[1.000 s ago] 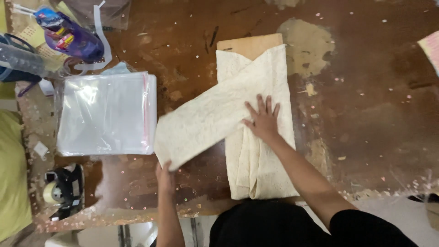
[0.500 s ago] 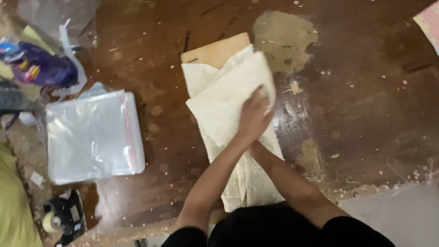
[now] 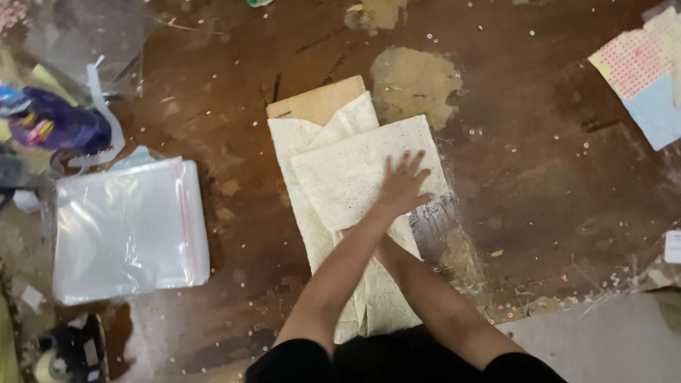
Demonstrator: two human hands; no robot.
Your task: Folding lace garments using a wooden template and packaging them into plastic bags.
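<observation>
Both forearms cross over the near end of the cream fabric (image 3: 355,191), and the left hand (image 3: 403,186) lies flat on it, fingers spread, pressing the folded panel down. The right hand is hidden beneath the left arm, so I cannot tell whether it is spread or closed. A second ago the arms were apart, the left hand out at the fabric's loose corner; that flap has since been carried across, and the piece now lies as a narrower stack, so one fold looks finished.

The fabric sits in the middle of the worn brown table (image 3: 539,177), on a cardboard sheet (image 3: 316,101) peeking out at twelve o'clock. At nine o'clock rests a stack of clear plastic bags (image 3: 128,227); beyond, at ten o'clock, a purple packet (image 3: 60,126). At two o'clock lies a pink and blue paper sheet (image 3: 642,71).
</observation>
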